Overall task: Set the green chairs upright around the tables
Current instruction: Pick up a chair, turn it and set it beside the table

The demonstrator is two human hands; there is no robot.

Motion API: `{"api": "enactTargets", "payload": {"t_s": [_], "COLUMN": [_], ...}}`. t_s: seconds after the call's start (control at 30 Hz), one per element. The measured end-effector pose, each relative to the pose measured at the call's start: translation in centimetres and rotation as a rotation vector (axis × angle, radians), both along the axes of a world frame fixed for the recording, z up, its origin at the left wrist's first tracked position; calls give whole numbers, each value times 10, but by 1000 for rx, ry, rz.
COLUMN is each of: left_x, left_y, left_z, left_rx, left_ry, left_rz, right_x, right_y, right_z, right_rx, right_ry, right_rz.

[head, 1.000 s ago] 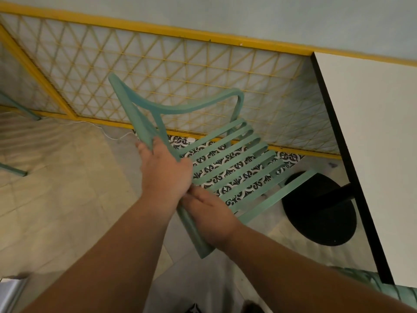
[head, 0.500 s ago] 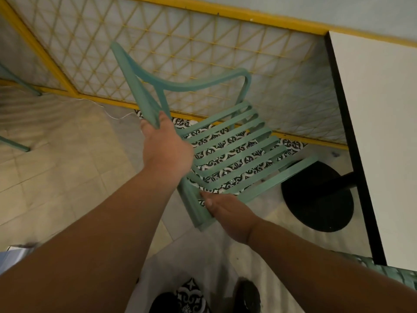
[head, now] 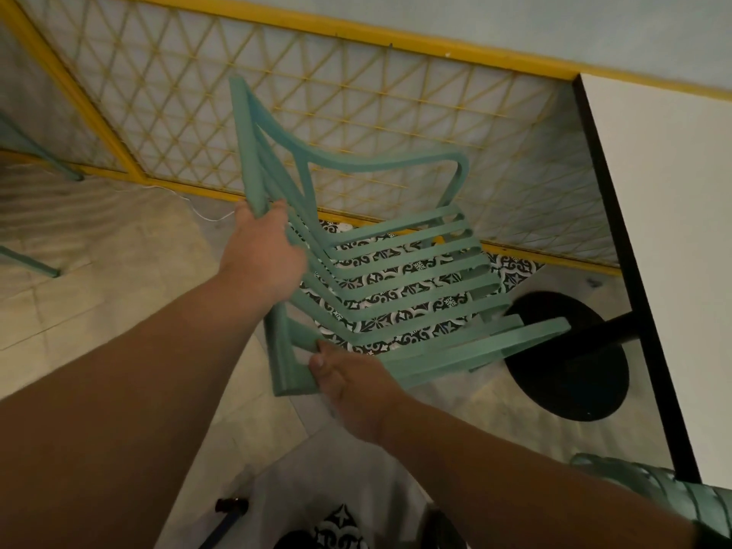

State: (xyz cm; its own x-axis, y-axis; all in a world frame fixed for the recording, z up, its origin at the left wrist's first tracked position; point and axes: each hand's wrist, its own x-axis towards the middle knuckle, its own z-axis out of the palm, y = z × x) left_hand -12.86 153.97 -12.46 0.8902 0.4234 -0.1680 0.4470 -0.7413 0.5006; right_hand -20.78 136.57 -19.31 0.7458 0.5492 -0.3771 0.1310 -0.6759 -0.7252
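Chair in hand: green chair (head: 400, 287), slatted seat and curved arm; held in both hands, tilted, seat slats facing up toward the camera. Legs not visible, so cannot tell whether any foot touches the floor (head: 119, 279).
Left hand (head: 263, 257): fingers wrapped round the upper rail of the chair's near side, closed firmly on it.
Right hand (head: 348, 384): gripping the lower near corner of the chair frame, thumb on top, fingers under and out of sight.
Chair position: between the person and the yellow lattice fence (head: 356, 124), over the strip of patterned tile; its far front edge reaches toward the black round base (head: 570, 358) of the white table (head: 665, 239), close beside the table's left edge but not under it.
Second chair: part of another green chair (head: 649, 485) at the table's near corner, mostly cut off by the frame; upright or not, cannot tell.
Other green parts: thin green legs (head: 35, 152) at the far left edge; too little shown to judge.
Done so far: nothing shown as finished; this chair is mid-handling.
Left to do (judgement): level this chair onto its feet facing the table's left edge, then check the remaining chairs.
Risk (judgement): the front rail could knock the table base while being lowered.
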Motion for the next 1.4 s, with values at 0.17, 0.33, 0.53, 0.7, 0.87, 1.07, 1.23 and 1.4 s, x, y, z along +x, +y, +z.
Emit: {"api": "enactTargets", "payload": {"t_s": [0.17, 0.33, 0.53, 0.7, 0.87, 1.07, 1.23, 1.4], "left_x": [9, 19, 29, 36, 40, 33, 13, -28], "left_y": [15, 26, 34, 38, 41, 31, 25, 7], "left_z": [1, 3, 1, 5, 7, 7, 13, 6], "left_rx": [26, 46, 80, 69, 85, 87, 128, 103], "left_ry": [-15, -7, 36, 32, 42, -141, -265, 36], "left_rz": [-73, -109, -151, -162, -163, -103, -46, -10], "right_x": [1, 5, 11, 16, 32, 50, 72, 88], "right_y": [20, 33, 43, 47, 35, -51, -108, -134], "right_z": [-1, -2, -4, 2, 3, -20, -36, -48], "right_rx": [-26, -49, -63, -111, -59, -318, -540, -706], "right_ry": [17, 12, 26, 42, 173, 159, 120, 55], "right_rz": [-49, -52, -56, -28, 55, 17, -58, 6]}}
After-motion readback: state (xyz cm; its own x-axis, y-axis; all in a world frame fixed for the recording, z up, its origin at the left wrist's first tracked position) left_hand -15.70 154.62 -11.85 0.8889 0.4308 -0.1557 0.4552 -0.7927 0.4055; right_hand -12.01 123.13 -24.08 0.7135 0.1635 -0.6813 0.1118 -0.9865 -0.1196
